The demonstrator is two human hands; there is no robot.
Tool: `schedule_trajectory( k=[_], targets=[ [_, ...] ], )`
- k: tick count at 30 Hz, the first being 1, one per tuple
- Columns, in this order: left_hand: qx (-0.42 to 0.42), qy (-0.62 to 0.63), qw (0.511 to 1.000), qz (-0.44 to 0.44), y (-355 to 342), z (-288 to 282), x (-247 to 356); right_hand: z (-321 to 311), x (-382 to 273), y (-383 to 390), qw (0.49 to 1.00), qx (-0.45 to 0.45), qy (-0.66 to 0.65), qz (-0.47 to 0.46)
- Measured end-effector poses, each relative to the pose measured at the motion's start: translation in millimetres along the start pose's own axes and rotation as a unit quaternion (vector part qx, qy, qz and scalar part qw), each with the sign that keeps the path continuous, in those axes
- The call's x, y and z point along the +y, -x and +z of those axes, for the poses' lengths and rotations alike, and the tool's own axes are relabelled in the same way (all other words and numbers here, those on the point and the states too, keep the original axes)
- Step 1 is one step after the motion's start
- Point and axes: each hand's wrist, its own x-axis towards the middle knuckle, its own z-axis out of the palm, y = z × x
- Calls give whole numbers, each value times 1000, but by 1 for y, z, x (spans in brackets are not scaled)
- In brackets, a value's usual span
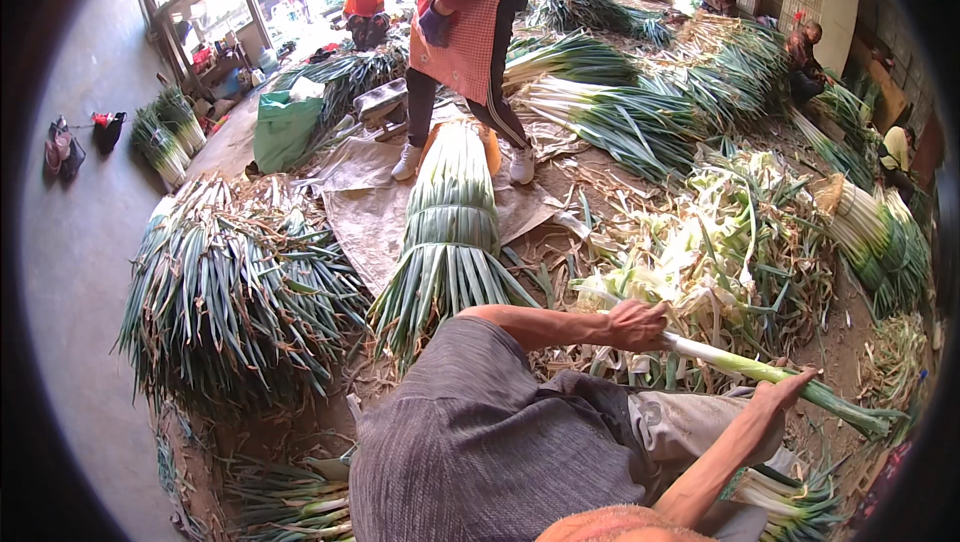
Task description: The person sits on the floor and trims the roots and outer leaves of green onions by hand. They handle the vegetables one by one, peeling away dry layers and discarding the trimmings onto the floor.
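Note:
A long green onion [715, 354] slants across the right side, white at one end and green at the other. My left hand [636, 325] is closed round its white part, and a pale tip shows past the fist. Farther down the stalk, my right hand [782, 390] holds the green part, its fingers partly hidden. Just beyond my left hand lies a heap of pale peeled leaves and trimmings [700, 242]. Some loose green onions [785, 502] lie low on the right, beside my trouser leg [690, 432].
A large tied onion bundle [450, 212] lies ahead, below a standing person in a checked apron [465, 52]. To the left sits a big onion pile [235, 292], with a green sack [287, 129] behind. More piles [620, 122] and several seated people fill the back.

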Motion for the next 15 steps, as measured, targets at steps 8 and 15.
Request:
schedule_trajectory(
  k=[8,15],
  targets=[
    [-24,-77,996,42,78,7,-65,-9,-4,-10,1000,-8,27,3],
    [-41,-131,983,123,149,6,-127,-31,-16,-34,995,14,21,-97]
  ],
)
